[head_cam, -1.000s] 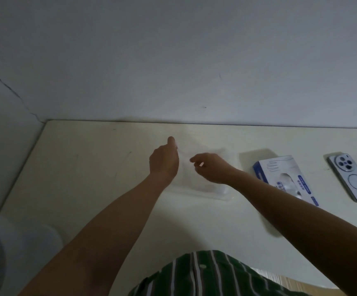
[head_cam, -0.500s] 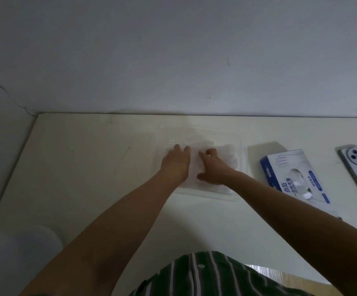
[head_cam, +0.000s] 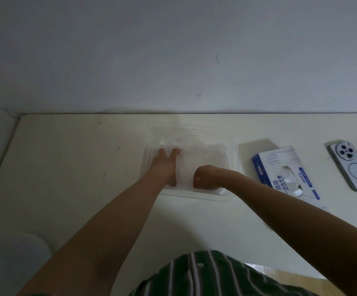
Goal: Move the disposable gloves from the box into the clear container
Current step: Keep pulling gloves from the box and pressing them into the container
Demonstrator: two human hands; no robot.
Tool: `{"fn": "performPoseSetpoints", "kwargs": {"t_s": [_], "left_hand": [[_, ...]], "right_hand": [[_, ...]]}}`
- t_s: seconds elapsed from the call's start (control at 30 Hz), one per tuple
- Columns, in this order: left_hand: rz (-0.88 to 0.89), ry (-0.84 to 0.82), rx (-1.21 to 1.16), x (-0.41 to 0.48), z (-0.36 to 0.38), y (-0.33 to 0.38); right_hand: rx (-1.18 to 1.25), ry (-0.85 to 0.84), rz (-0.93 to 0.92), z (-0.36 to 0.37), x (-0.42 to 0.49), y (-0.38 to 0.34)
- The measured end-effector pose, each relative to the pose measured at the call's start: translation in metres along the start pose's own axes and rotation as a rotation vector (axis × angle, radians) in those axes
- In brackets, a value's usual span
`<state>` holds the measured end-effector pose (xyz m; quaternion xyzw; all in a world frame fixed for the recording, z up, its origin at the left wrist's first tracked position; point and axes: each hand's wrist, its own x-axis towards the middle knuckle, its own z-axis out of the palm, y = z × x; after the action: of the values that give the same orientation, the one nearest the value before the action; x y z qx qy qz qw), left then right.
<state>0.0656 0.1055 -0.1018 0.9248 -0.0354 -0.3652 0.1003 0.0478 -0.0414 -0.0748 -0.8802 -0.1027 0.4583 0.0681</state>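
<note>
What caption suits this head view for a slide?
Left hand flat, right hand curled on disposable gloves in the clear container; glove box and phone to its right.

Left hand point(head_cam: 166, 165) lies flat and outstretched; right hand point(head_cam: 205, 177) is curled beside it

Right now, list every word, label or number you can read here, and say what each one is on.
"点范": on top of the glove box.
"次性手套": beside it on the same box; its start is unclear.
Small blue labels on the box: too small to read.
Phone: no readable text.
</note>
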Motion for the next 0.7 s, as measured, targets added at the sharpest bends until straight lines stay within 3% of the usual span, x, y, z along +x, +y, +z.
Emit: {"fn": "performPoseSetpoints", "kwargs": {"t_s": [0.2,0.4,0.5,0.7], "left_hand": [[0.005,0.002,0.033,-0.001,0.001,0.001],[-0.065,-0.076,0.103,-0.008,-0.002,0.008],[-0.090,-0.058,0.085,-0.017,-0.009,0.012],[0.039,0.467,0.085,-0.036,-0.029,0.048]], "right_hand": [[0.292,0.208,0.090,-0.006,0.003,0.008],[0.302,0.143,0.113,-0.008,-0.005,0.006],[0.338,0.192,-0.001,-0.017,-0.024,0.009],[0.439,0.597,-0.235,-0.050,-0.070,0.042]]}}
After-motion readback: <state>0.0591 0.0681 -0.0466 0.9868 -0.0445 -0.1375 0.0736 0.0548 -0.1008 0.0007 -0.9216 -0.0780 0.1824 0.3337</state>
